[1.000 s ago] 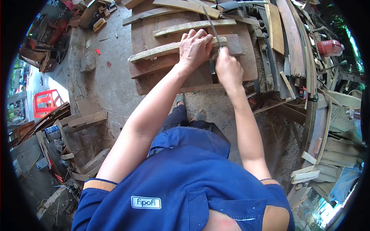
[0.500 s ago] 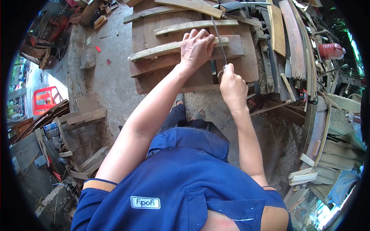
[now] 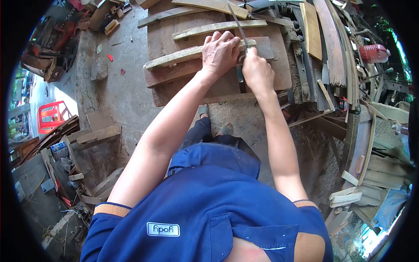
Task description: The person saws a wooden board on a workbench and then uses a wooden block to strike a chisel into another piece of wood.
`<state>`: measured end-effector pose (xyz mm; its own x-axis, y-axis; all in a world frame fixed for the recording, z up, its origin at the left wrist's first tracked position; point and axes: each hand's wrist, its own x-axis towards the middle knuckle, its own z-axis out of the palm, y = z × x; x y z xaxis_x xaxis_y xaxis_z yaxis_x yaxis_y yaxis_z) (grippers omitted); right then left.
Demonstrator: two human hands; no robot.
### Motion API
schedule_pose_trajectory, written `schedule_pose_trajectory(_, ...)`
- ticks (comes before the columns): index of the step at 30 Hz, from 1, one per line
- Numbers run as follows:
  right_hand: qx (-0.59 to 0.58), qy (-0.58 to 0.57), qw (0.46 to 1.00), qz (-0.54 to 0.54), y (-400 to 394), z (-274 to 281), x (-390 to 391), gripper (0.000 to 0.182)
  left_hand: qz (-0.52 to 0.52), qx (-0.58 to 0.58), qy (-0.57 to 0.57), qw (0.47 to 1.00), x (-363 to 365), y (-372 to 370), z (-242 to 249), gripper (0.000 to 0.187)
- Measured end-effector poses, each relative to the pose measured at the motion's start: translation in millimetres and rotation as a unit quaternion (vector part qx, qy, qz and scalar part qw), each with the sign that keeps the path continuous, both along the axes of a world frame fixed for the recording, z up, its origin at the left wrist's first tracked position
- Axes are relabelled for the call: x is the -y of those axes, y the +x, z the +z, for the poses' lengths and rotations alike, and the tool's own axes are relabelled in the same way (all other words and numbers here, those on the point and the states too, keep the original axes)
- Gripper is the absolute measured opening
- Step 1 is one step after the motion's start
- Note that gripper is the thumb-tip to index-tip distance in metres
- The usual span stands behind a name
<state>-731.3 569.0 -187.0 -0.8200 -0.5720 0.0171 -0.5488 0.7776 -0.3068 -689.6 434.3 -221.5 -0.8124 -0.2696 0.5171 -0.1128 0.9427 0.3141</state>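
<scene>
My left hand [image 3: 219,51] is closed over a narrow wooden strip [image 3: 174,57] and presses it down on a thicker board [image 3: 174,75] on the low wooden bench [image 3: 163,97]. My right hand [image 3: 258,72] is wrapped round the handle of a saw, and its fingers hide most of that handle. The thin saw blade [image 3: 238,24] points away from me and crosses the strip near its right end, just right of my left hand. Farther back lies another pale strip [image 3: 220,29].
Long planks [image 3: 334,48] and a red liquid bottle [image 3: 374,53] are on the right. Scrap wood [image 3: 98,133], a paint can [image 3: 59,149] and a red plastic chair [image 3: 52,117] stand at the left. Wood pieces [image 3: 345,198] lie at the lower right.
My right hand has moved forward with the saw, away from my body, so its handle is now close to the strip. My left hand stays on the strip.
</scene>
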Motion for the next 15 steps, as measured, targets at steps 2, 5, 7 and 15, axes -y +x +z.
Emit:
schedule_pose_trajectory(2, -0.010, -0.002, 1.000, -0.001, -1, -3, 1, 0.017, -0.001, 0.008, 0.003, 1.000, 1, 0, 2, 0.019)
schedule_pose_trajectory(5, 0.021, 0.009, 1.000, -0.003, 27, 8, -29, 0.018, 0.004, 0.022, 0.008, 1.000, 0, 1, 3, 0.018)
schedule_pose_trajectory(7, 0.025, 0.017, 1.000, 0.000, 31, 10, -32, 0.018, 0.005, 0.007, 0.006, 1.000, 3, -1, 1, 0.018)
schedule_pose_trajectory(15, 0.013, 0.000, 1.000, -0.002, 15, 1, -16, 0.018, 0.004, 0.013, 0.009, 1.000, 1, 1, 4, 0.019)
